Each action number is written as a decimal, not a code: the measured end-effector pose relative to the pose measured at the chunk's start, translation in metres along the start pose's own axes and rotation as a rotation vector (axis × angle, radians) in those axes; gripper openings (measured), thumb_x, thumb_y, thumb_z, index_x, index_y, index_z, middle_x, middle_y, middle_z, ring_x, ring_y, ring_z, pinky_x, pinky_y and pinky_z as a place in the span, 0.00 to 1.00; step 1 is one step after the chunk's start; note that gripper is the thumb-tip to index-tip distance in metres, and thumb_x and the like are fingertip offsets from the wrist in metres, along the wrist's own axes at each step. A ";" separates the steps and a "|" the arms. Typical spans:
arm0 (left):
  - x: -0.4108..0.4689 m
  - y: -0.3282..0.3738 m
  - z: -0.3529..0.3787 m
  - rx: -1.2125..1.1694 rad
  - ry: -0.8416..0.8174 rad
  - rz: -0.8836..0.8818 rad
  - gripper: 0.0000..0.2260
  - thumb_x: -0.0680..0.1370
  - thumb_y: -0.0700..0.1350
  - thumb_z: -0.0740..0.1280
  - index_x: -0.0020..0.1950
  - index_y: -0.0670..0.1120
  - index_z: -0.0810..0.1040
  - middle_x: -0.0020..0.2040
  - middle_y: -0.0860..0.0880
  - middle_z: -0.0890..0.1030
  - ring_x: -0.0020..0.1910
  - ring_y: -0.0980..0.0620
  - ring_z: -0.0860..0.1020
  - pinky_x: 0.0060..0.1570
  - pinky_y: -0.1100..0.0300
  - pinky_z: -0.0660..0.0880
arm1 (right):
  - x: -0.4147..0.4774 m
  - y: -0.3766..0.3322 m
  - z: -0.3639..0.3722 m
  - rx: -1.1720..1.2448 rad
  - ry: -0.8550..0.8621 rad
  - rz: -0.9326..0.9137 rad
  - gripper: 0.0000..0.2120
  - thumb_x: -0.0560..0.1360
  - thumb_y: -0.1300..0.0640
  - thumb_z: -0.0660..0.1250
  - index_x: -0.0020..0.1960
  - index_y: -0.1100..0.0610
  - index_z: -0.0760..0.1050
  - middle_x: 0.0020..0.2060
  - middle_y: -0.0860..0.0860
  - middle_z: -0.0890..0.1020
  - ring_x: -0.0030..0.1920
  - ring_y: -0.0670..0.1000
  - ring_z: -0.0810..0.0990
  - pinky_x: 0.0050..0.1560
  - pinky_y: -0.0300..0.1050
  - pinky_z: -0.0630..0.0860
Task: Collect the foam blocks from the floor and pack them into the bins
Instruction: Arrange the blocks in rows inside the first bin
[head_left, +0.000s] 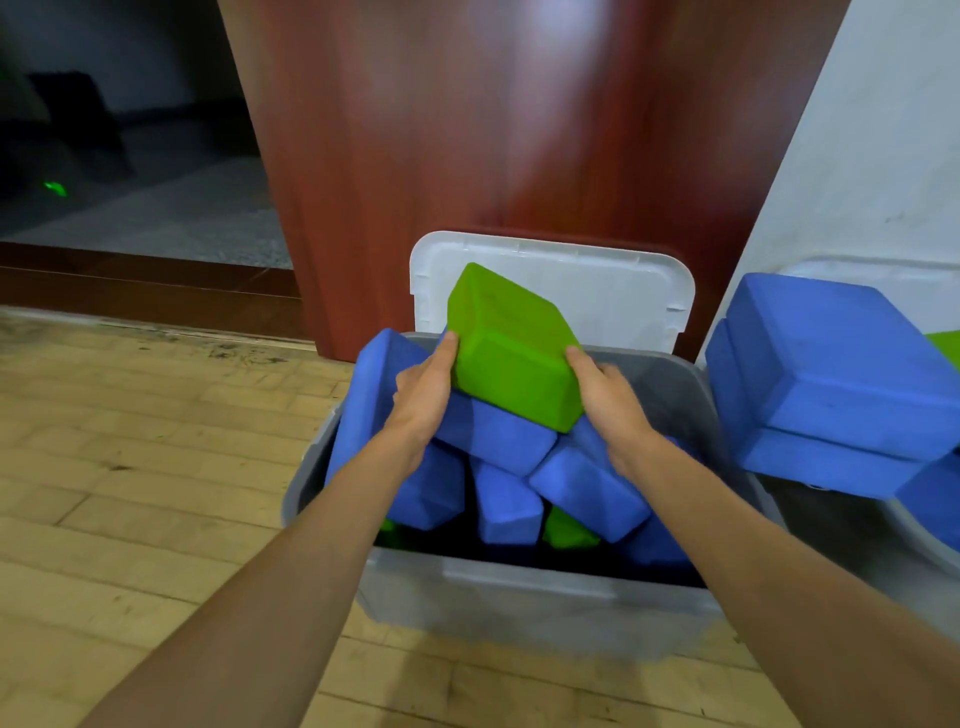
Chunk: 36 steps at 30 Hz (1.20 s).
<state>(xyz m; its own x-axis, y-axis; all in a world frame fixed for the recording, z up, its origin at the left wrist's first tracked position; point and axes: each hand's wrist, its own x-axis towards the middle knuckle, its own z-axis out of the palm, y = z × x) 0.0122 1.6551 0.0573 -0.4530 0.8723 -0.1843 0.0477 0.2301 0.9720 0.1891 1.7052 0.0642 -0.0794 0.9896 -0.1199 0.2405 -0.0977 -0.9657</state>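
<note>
The green foam block (511, 353) is tilted between the left hand (423, 395) and right hand (608, 400), each gripping a side, directly above blue foam blocks (498, 431) in the grey bin (519, 587).

Green block (511, 353): foam, matt, fine-grained surf. Blue blocks (498, 436): same foam, matt. Bin (519, 597): translucent grey plastic, smooth. Lid (597, 291): white plastic, smooth. Door (519, 130): red-brown wood, glossy w/ reflections. Floor (156, 441): light wood planks, matt, scuffed.
</note>
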 end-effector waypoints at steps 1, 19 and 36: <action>-0.002 0.001 0.002 -0.009 -0.020 0.012 0.37 0.70 0.74 0.56 0.74 0.57 0.66 0.76 0.52 0.61 0.75 0.47 0.60 0.74 0.47 0.56 | 0.000 0.004 0.005 0.172 -0.032 0.093 0.39 0.67 0.33 0.66 0.67 0.59 0.71 0.62 0.50 0.77 0.61 0.53 0.77 0.65 0.50 0.70; -0.011 0.004 0.011 -0.136 0.079 0.161 0.25 0.79 0.63 0.54 0.70 0.52 0.68 0.63 0.60 0.70 0.64 0.57 0.69 0.67 0.59 0.61 | -0.008 0.006 0.006 0.564 -0.133 0.249 0.14 0.75 0.47 0.66 0.57 0.53 0.77 0.49 0.51 0.83 0.45 0.49 0.80 0.46 0.43 0.77; 0.000 0.018 0.021 -0.200 0.091 0.142 0.45 0.62 0.79 0.53 0.73 0.55 0.68 0.71 0.54 0.71 0.69 0.53 0.69 0.72 0.48 0.63 | 0.000 -0.044 -0.011 0.489 -0.110 -0.039 0.30 0.63 0.32 0.71 0.62 0.43 0.77 0.56 0.43 0.83 0.57 0.48 0.80 0.62 0.52 0.75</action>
<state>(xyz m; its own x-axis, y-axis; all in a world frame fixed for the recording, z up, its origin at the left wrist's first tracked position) 0.0318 1.6685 0.0720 -0.5333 0.8450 -0.0390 -0.0562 0.0106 0.9984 0.1891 1.7110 0.1091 -0.1875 0.9790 -0.0798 -0.2440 -0.1251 -0.9617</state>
